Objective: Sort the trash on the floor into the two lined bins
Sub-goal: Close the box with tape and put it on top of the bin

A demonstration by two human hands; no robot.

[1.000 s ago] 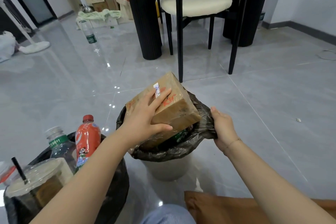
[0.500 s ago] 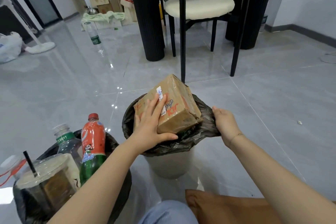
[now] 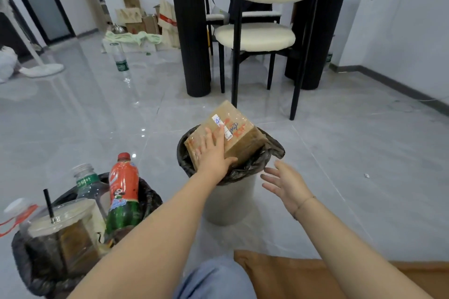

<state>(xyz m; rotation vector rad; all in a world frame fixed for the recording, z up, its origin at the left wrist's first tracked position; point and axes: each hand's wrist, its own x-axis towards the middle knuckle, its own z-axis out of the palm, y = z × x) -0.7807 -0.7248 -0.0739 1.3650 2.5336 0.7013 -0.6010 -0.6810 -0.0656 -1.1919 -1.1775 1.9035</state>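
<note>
A taped brown cardboard box with a white label sits tilted in the mouth of a white bin lined with a black bag. My left hand lies flat on the box's near side, fingers straight, pressing it. To the right of the bin hovers my right hand, fingers spread and holding nothing. A second black-lined bin at the lower left holds a red-labelled bottle, a clear bottle and a lidded plastic cup with a black straw.
A clear plastic bottle stands on the grey tiled floor farther back left. Behind the white bin stand a black-legged cream chair and thick black table legs. Cardboard boxes pile against the far wall. A small white scrap lies on the right.
My right hand has let go of the bin liner's rim and drawn back, fingers spread. My left hand has flattened on the box, which has sunk a little lower into the bin.
</note>
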